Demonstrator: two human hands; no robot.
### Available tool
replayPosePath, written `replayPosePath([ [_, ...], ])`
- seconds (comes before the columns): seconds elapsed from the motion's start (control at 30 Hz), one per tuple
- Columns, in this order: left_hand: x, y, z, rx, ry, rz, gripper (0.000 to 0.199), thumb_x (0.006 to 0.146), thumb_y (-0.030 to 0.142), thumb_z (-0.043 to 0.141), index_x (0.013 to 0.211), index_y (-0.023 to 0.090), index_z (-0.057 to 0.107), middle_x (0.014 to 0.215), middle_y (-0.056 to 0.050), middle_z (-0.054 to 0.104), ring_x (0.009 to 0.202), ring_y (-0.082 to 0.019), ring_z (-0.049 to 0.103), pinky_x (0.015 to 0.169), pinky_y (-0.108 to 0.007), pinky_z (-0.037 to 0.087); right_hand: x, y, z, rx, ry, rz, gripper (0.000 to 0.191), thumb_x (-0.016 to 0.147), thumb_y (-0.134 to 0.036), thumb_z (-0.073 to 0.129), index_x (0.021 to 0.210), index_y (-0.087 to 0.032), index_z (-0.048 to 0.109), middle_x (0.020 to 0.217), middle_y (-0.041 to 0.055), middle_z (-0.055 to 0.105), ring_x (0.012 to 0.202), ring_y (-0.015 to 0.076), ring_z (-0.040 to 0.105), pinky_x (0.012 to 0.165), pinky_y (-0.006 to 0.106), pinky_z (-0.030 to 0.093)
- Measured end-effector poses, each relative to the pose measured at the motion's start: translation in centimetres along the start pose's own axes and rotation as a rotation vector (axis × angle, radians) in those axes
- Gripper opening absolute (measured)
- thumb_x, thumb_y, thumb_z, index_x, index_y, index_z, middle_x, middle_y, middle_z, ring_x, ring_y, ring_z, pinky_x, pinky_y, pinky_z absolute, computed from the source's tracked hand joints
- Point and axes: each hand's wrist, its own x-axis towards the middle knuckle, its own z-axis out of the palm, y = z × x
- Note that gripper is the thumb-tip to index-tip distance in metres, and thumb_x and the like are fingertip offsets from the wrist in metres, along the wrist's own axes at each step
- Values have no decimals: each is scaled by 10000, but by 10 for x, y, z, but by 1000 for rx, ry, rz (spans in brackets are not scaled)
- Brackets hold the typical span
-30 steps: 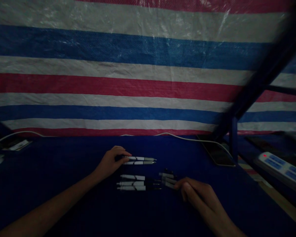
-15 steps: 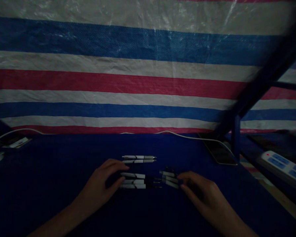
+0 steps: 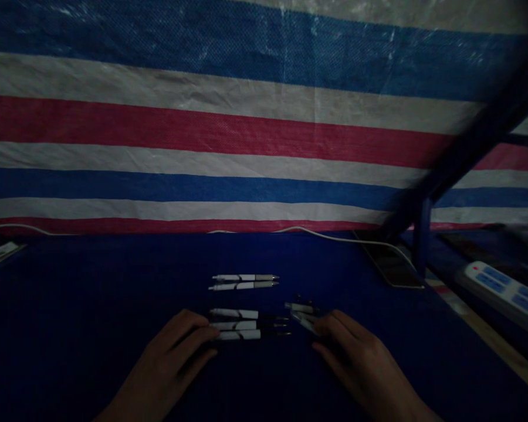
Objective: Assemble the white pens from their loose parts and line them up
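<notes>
Where pens [image 3: 246, 334] lie, hands [image 3: 171, 351] [image 3: 365, 357] — either side

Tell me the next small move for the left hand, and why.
Probably close the left hand on the nearest white barrel and lift it: the fingertips are at its rear end, and its front lacks the grey section seen on the two farther pens. The right hand is at a separate grey piece that may fit there.
</notes>
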Motion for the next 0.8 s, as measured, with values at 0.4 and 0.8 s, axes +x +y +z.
replayPosePath([
  [0.4, 11, 20, -18, 181, 34, 186, 300, 989, 194, 403, 1070, 256, 685, 954, -20, 769, 841, -188, 731, 766, -292, 636, 5, -8, -4, 18, 45, 28, 153, 931, -145, 463, 988, -234, 573, 996, 69, 609, 829, 217, 664, 700, 351, 563],
  [0.8, -14, -5, -18, 207, 20, 239, 465, 966, 137, 418, 1370, 351, 502, 1124, 37, 755, 923, -163, 747, 835, -222, 609, -1, -15, -18, 67, -70, 75, 165, 974, -164, 352, 920, -268, 468, 781, 0, 658, 599, 181, 668, 498, 273, 479],
])
